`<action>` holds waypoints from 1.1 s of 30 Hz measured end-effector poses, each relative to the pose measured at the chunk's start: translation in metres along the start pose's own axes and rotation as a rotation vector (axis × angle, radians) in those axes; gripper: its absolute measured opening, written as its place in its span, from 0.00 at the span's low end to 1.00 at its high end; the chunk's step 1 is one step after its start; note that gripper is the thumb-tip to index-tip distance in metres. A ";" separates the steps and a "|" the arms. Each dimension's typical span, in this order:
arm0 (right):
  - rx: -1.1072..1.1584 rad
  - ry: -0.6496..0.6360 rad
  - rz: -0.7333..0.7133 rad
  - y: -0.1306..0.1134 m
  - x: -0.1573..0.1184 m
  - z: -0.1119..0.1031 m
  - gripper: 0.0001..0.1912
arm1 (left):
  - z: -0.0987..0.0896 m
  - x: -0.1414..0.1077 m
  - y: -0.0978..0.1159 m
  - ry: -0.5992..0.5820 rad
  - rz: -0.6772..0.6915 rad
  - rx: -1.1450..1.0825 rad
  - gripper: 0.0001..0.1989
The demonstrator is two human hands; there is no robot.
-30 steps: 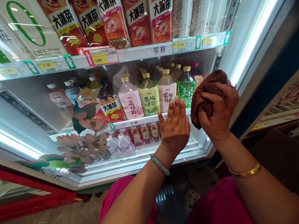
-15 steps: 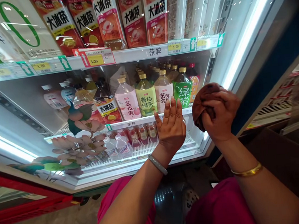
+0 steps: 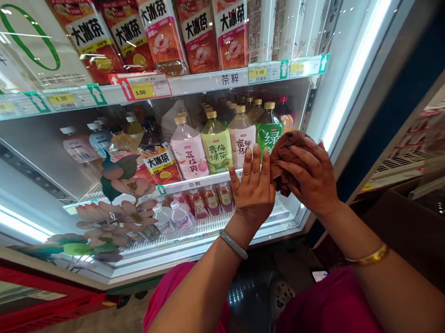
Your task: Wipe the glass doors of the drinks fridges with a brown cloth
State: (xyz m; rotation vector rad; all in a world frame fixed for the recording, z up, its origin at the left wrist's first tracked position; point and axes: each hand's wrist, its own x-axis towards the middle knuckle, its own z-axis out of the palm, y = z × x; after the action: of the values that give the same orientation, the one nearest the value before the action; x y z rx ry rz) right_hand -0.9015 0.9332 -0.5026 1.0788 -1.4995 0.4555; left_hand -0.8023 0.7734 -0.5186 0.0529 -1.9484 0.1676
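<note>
"What's standing at the top centre of the frame?"
"Red-labelled bottles [image 3: 232, 24], while a red-bordered price tag [image 3: 141, 88] is sitting just below them."
"And elsewhere?"
"A light strip [image 3: 368, 55] is glowing at upper right, and a red cabinet [image 3: 64, 315] is showing at lower left."

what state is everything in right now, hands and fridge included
Cloth, bunched up
Right hand, closed around the cloth
Left hand, open and flat, holding nothing
Fridge door, looks shut
Right light, on
Middle-shelf bottles, upright, capped
Grey bangle, on the left wrist
Gold bangle, on the right wrist
</note>
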 end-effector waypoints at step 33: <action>0.062 -0.042 0.002 -0.014 -0.008 0.001 0.25 | 0.001 -0.003 0.002 0.001 0.021 0.031 0.34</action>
State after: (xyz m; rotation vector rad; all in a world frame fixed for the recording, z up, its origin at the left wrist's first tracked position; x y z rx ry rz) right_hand -0.8914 0.9286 -0.5139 1.1422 -1.5313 0.4864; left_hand -0.8022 0.7754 -0.5216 0.0530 -1.9462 0.2112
